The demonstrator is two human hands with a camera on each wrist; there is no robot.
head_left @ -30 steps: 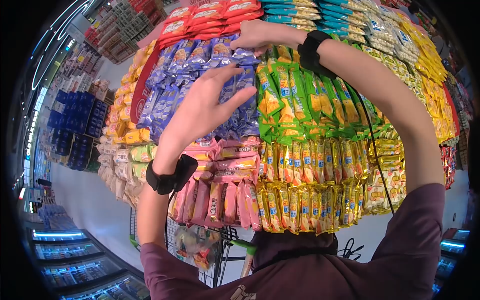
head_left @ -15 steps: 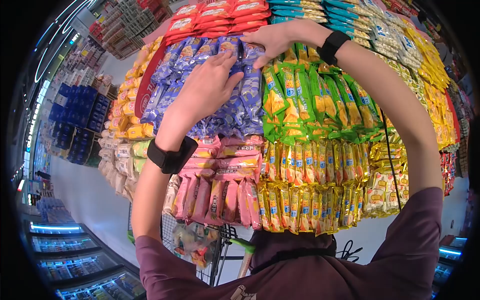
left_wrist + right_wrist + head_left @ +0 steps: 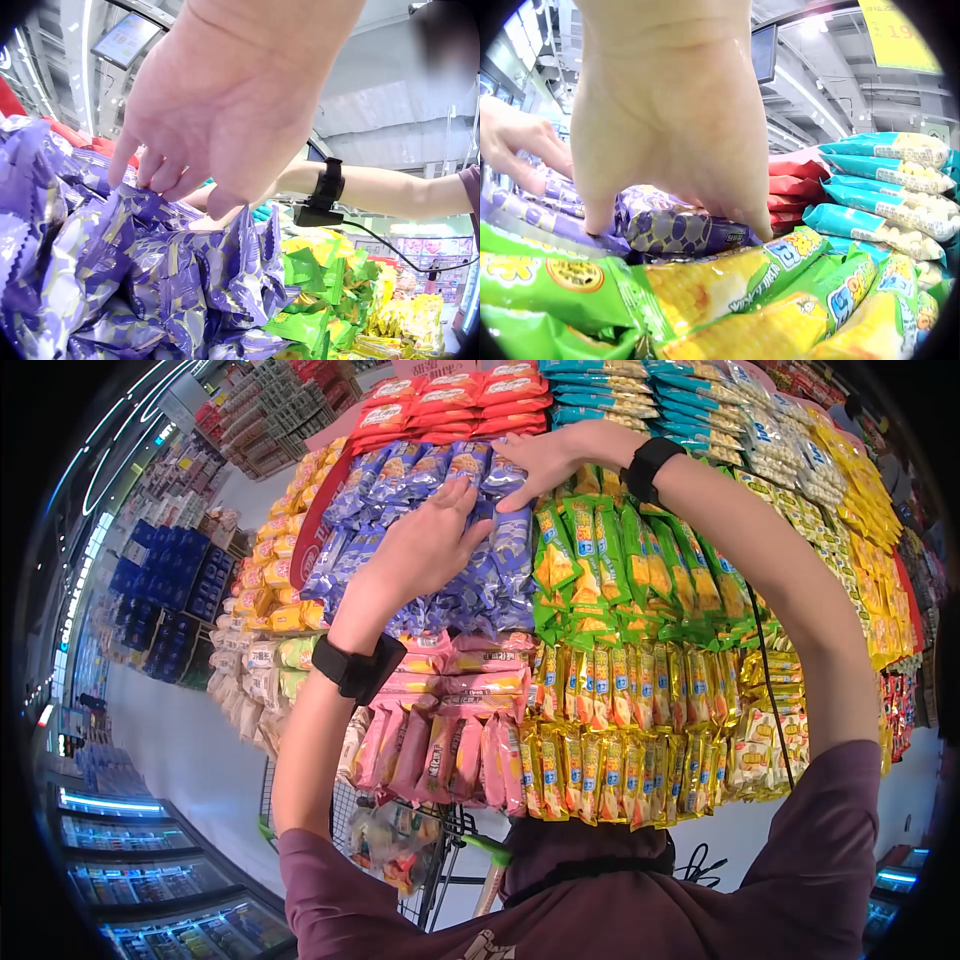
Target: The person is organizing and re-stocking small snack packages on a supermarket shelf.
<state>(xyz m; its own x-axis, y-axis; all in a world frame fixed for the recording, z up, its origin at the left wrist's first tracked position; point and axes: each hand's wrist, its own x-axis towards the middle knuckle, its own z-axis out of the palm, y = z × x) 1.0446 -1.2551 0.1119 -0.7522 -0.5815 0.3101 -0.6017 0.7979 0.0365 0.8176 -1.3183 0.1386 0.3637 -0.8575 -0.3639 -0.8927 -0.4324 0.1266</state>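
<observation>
My right hand (image 3: 550,457) reaches over the top right corner of the purple snack packets (image 3: 465,595). In the right wrist view its thumb and fingers come down on either side of a purple snack packet (image 3: 676,231), holding it at both ends. My left hand (image 3: 422,550) is over the same purple pile, thumb spread out to the side. From the left wrist view, the fingertips of that hand hang loosely bent right at the top of the purple packets (image 3: 169,289), and nothing shows in its palm.
Green corn-pictured packets (image 3: 600,565) lie right of the purple ones. Red packets (image 3: 445,400) and teal packets (image 3: 600,390) are stacked behind. Pink packets (image 3: 440,755) and gold packets (image 3: 620,770) stand in front. A wire shopping cart (image 3: 400,860) is at lower left.
Both hands appear slightly lower and the right one a little further right than a second ago. The right hand's thumb and fingers have spread over the purple packet.
</observation>
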